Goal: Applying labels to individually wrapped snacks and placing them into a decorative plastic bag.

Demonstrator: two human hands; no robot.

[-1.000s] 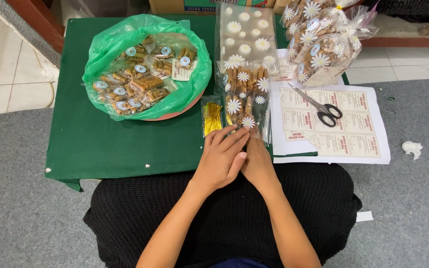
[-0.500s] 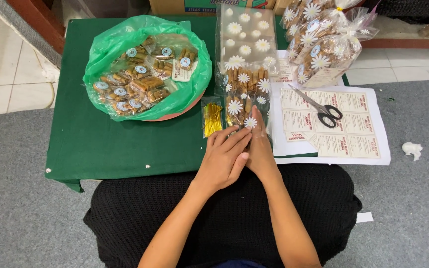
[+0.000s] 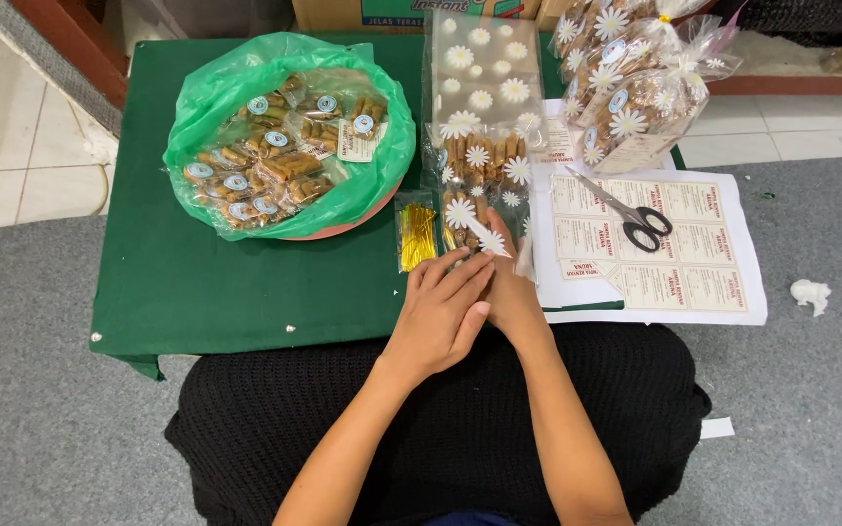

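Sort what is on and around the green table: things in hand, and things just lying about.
In hand:
- left hand, right hand, on the clear daisy-print bag of brown snack sticks

Lying about:
- black-handled scissors on white label sheets
- gold twist ties packet
- green-lined basket of snack packs
- filled daisy bags
- white scrap

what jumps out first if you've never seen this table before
The bright green plastic bag lining a round tray of small wrapped snack packs at the table's back left stands out first. Next come the daisy-printed clear bags at centre back, and black-handled scissors on the label sheet to the right. Both hands, left hand over right hand, meet at the front edge.
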